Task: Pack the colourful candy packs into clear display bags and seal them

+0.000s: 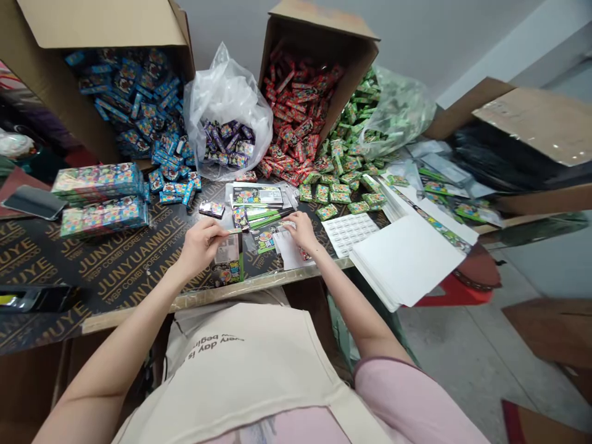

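One left hand: pinching packet
Right hand: curled at white card, grip unclear
Beyond: red packs

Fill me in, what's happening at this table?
A person is working with both hands near the front edge of the table. The left hand pinches the top of a clear printed pouch, while the right hand has its fingers at a white card; its exact grip is hard to make out. Behind them lie small wrapped packets: blue ones, purple ones, red ones and green ones. Bundled packets sit to the left.
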Demonstrator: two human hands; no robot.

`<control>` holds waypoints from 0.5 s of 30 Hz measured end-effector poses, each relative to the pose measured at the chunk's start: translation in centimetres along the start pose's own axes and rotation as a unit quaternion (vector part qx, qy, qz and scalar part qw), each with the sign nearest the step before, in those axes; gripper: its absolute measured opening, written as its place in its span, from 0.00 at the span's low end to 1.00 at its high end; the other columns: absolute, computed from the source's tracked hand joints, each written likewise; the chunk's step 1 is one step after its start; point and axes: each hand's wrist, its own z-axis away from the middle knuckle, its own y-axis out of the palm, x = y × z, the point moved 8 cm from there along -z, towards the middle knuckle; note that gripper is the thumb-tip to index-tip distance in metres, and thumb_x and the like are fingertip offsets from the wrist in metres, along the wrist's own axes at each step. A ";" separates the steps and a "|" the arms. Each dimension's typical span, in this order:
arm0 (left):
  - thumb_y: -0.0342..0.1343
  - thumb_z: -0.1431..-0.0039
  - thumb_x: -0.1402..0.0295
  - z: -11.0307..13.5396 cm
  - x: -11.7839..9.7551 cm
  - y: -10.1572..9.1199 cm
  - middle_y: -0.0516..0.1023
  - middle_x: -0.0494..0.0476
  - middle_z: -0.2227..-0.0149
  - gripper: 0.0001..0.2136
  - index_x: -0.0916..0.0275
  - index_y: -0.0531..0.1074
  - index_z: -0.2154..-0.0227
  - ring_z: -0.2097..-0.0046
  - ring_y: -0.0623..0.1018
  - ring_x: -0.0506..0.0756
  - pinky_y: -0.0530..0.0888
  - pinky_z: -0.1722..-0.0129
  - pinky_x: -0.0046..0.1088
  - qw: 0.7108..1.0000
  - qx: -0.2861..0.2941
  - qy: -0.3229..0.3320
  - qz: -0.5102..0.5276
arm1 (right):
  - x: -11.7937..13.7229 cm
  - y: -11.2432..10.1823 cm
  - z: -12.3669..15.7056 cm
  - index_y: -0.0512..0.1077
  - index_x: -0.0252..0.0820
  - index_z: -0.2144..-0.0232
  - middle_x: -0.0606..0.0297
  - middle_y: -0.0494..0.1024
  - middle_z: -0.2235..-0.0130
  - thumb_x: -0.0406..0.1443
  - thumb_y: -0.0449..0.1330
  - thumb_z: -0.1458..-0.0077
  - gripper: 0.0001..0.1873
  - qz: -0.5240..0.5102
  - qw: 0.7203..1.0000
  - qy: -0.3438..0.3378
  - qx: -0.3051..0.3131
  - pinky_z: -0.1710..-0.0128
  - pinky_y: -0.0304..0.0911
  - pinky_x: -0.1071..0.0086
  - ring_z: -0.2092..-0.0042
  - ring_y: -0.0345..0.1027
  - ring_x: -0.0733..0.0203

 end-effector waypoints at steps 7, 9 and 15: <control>0.56 0.44 0.70 0.3 0.7 0.1 0.75 0.56 0.70 0.06 0.61 0.77 0.72 0.67 0.75 0.54 0.71 0.66 0.30 0.999 -0.010 -0.016 0.029 | -2.3 3.0 1.5 0.75 0.40 0.73 0.57 0.75 0.63 0.33 0.59 0.47 0.05 0.019 0.999 -0.040 -0.004 0.54 0.57 0.60 0.56 0.63 0.52; 0.57 0.44 0.70 0.3 0.9 0.1 0.76 0.56 0.68 0.05 0.61 0.78 0.71 0.65 0.76 0.54 0.72 0.64 0.30 0.999 -0.013 -0.022 0.038 | -2.3 3.4 1.9 0.72 0.41 0.74 0.58 0.74 0.66 0.31 0.57 0.47 0.06 0.005 0.999 -0.040 -0.009 0.57 0.58 0.63 0.59 0.64 0.54; 0.56 0.44 0.74 0.5 1.6 -0.3 0.77 0.56 0.67 0.08 0.59 0.80 0.70 0.65 0.77 0.53 0.73 0.65 0.29 0.997 -0.019 -0.044 0.061 | -2.0 2.3 1.3 0.66 0.42 0.74 0.63 0.72 0.75 0.34 0.53 0.47 0.05 -0.043 0.999 -0.014 0.008 0.68 0.56 0.67 0.71 0.63 0.59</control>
